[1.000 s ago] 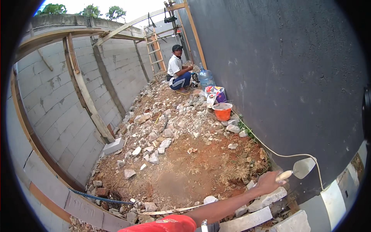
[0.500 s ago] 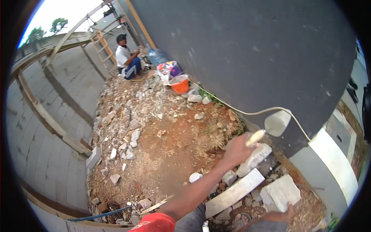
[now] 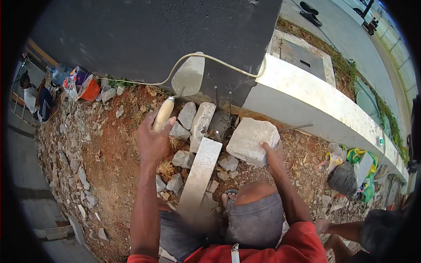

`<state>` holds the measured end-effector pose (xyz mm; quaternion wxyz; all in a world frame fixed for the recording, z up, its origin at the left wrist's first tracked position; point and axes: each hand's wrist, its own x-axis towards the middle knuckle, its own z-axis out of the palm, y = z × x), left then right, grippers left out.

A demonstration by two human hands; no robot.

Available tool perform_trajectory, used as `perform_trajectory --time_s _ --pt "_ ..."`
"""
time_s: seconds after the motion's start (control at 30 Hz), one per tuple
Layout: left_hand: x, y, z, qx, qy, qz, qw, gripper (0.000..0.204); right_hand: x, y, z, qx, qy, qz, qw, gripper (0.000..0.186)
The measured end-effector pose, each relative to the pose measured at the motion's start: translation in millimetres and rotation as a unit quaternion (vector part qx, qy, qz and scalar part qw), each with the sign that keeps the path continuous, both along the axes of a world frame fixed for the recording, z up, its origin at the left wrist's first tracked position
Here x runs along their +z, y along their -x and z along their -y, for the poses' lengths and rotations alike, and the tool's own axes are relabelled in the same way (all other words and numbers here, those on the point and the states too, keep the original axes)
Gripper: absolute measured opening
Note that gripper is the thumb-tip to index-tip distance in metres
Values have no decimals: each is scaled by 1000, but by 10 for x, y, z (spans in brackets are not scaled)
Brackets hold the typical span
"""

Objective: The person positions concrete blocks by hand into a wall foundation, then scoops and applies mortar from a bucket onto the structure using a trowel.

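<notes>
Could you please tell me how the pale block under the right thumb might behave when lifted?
The pale block is probably stiff and fairly heavy, since it looks like thick, solid masonry. It seems unlikely to roll, given its broad, flattish faces. Its uneven edges may shed some grit, though the coarse surface probably gives the right hand some grip.

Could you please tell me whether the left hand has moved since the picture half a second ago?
Yes: judged against the long rough stone, the left hand has moved leftward in view; smaller stones now show between them.
</notes>
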<state>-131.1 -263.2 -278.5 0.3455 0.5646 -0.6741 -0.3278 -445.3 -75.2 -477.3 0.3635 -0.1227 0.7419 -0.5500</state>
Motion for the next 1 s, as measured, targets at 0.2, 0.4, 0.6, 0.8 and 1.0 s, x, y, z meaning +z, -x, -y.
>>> perform_trajectory --time_s 0.2,0.4,0.6,0.8,1.0 --pt "-50 -63 -16 9 -11 -4 1000 43 -170 -153 727 80 -220 -164 958 134" --pt "-239 -99 -5 6 -11 -34 999 41 -441 -510 1136 73 -243 -202 946 141" --pt "-344 -59 17 7 -89 -83 993 40 -511 -491 1130 108 -249 -218 938 145" --pt "-382 -16 57 -10 -83 -116 990 40 -292 -657 1270 119 -272 -247 922 142" --pt "-496 64 137 -19 -41 -129 991 38 -445 -549 1245 148 -255 -229 928 142"
